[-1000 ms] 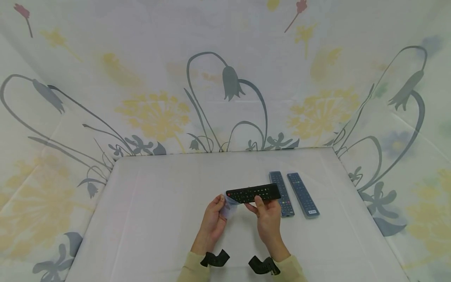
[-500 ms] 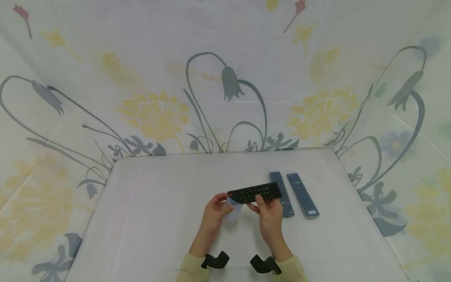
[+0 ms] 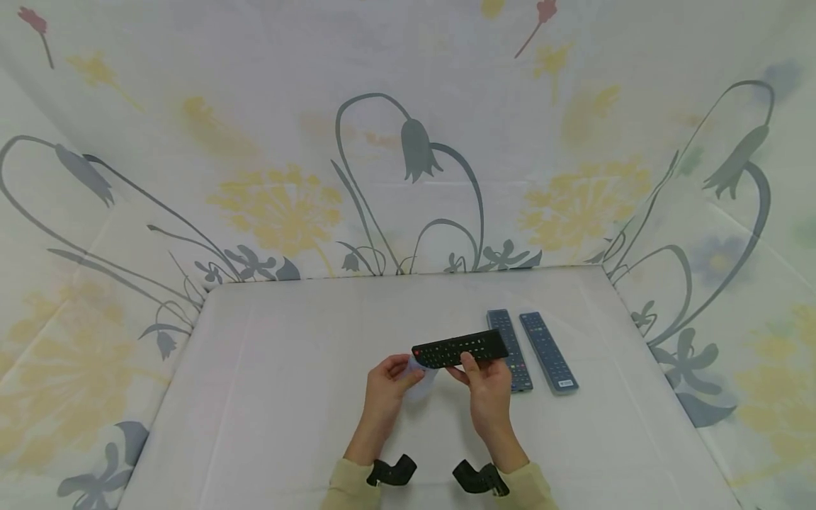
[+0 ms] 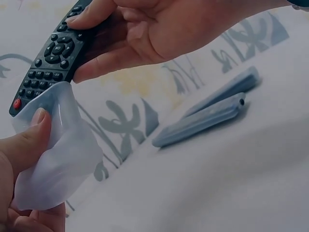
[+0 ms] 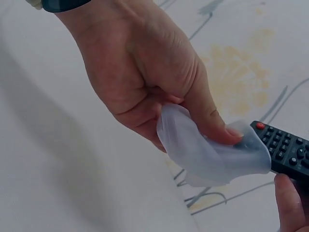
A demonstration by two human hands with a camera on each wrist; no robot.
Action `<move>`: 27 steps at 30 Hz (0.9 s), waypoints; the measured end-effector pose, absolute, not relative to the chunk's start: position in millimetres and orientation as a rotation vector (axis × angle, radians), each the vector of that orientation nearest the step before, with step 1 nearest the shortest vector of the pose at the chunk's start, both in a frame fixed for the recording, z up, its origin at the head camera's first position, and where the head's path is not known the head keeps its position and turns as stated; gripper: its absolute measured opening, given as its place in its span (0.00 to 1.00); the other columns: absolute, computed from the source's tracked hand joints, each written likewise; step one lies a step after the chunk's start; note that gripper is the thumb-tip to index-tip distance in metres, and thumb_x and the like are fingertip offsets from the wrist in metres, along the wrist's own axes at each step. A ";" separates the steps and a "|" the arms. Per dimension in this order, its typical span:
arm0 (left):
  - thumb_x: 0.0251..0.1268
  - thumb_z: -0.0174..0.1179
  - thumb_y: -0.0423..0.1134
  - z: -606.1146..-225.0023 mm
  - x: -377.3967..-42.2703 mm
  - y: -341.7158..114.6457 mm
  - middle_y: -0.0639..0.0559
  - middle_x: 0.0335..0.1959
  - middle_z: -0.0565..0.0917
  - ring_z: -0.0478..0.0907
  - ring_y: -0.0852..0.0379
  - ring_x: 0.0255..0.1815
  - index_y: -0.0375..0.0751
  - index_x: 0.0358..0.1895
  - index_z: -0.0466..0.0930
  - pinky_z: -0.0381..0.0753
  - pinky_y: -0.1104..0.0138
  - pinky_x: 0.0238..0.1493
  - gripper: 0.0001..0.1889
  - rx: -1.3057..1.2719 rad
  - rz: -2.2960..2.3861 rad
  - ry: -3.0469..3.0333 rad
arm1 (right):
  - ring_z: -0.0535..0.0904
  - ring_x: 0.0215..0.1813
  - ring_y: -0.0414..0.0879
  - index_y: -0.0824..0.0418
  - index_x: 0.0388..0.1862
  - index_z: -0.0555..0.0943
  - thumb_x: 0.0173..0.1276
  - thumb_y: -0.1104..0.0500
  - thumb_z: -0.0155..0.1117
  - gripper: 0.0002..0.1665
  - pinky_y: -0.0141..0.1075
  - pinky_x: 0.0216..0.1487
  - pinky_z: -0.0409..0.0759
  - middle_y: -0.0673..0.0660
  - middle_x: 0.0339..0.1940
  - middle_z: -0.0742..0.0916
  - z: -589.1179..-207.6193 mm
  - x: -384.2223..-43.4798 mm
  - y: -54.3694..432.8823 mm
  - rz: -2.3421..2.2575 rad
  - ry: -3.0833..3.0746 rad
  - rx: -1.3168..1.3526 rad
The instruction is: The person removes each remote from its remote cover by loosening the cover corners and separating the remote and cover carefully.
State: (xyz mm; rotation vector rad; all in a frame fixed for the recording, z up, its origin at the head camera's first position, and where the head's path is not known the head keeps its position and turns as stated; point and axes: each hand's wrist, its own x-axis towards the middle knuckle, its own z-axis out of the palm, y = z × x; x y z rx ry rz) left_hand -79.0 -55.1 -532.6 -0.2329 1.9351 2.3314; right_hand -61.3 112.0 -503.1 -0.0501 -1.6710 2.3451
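Note:
My right hand (image 3: 489,400) grips a black remote control (image 3: 455,349) above the table, thumb over its buttons. Its red-button end points left, partly inside the mouth of a soft translucent cover (image 4: 63,150). That cover hangs crumpled from my left hand (image 3: 382,393), whose thumb presses it against the remote's corner, as the right wrist view shows. Part of the cover (image 5: 212,159) is bunched in the left palm, and some of the left fingers are hidden behind it. In the left wrist view the right hand (image 4: 159,34) holds the remote from the side.
Two more remotes lie on the white table (image 3: 287,397) to the right, side by side and bluish: a nearer-left one (image 3: 521,375), partly behind the held remote, and one (image 3: 550,354) with a white label. Flower-patterned cloth (image 3: 274,142) walls the table's back and sides.
My left hand has shifted its hold on the cover, its thumb now lying across it close to the remote's end. The remote has tilted slightly; the right hand has barely moved.

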 end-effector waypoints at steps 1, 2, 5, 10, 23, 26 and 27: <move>0.55 0.71 0.24 -532.9 -79.3 -55.6 0.46 0.41 0.85 0.82 0.57 0.43 0.24 0.49 0.79 0.82 0.69 0.43 0.18 -0.235 2.336 1.928 | 0.86 0.46 0.49 0.72 0.56 0.70 0.74 0.67 0.59 0.16 0.42 0.45 0.83 0.59 0.47 0.83 -503.2 -61.3 112.1 2.344 -1.670 -0.046; 0.56 0.71 0.24 -533.0 -79.3 -56.1 0.46 0.41 0.85 0.82 0.58 0.42 0.24 0.48 0.79 0.82 0.70 0.43 0.17 -0.232 2.337 1.929 | 0.86 0.46 0.49 0.72 0.56 0.70 0.74 0.67 0.59 0.16 0.42 0.45 0.83 0.59 0.47 0.83 -503.2 -61.2 112.2 2.341 -1.674 -0.041; 0.56 0.71 0.25 -531.9 -78.9 -57.3 0.46 0.39 0.86 0.83 0.59 0.40 0.23 0.47 0.80 0.81 0.71 0.42 0.16 -0.233 2.322 1.937 | 0.86 0.46 0.48 0.71 0.55 0.71 0.74 0.66 0.60 0.15 0.42 0.45 0.83 0.59 0.47 0.83 -503.3 -61.4 112.3 2.332 -1.680 -0.030; 0.58 0.70 0.25 -531.8 -78.0 -58.6 0.47 0.39 0.86 0.83 0.60 0.40 0.24 0.47 0.80 0.81 0.72 0.42 0.15 -0.237 2.308 1.922 | 0.86 0.48 0.48 0.72 0.56 0.70 0.74 0.67 0.60 0.16 0.42 0.45 0.83 0.59 0.47 0.83 -503.6 -61.9 113.0 2.341 -1.690 -0.036; 0.60 0.69 0.28 -538.8 -77.7 -64.2 0.46 0.40 0.86 0.82 0.60 0.40 0.23 0.47 0.79 0.81 0.72 0.43 0.14 -0.186 2.287 1.935 | 0.86 0.49 0.49 0.69 0.57 0.71 0.74 0.67 0.60 0.16 0.43 0.46 0.82 0.60 0.49 0.83 -504.9 -59.8 112.3 2.347 -1.718 -0.058; 0.61 0.68 0.27 -540.1 -77.2 -65.0 0.47 0.39 0.86 0.82 0.60 0.40 0.23 0.47 0.80 0.81 0.71 0.43 0.14 -0.174 2.291 1.929 | 0.86 0.49 0.49 0.69 0.57 0.71 0.74 0.67 0.59 0.16 0.43 0.47 0.82 0.61 0.48 0.83 -504.9 -59.2 112.2 2.347 -1.720 -0.058; 0.61 0.68 0.27 -541.0 -77.4 -65.4 0.47 0.39 0.86 0.82 0.60 0.40 0.23 0.48 0.79 0.81 0.71 0.43 0.14 -0.171 2.288 1.932 | 0.86 0.49 0.49 0.69 0.57 0.71 0.74 0.67 0.59 0.15 0.43 0.46 0.82 0.61 0.48 0.83 -505.0 -59.1 112.2 2.344 -1.722 -0.059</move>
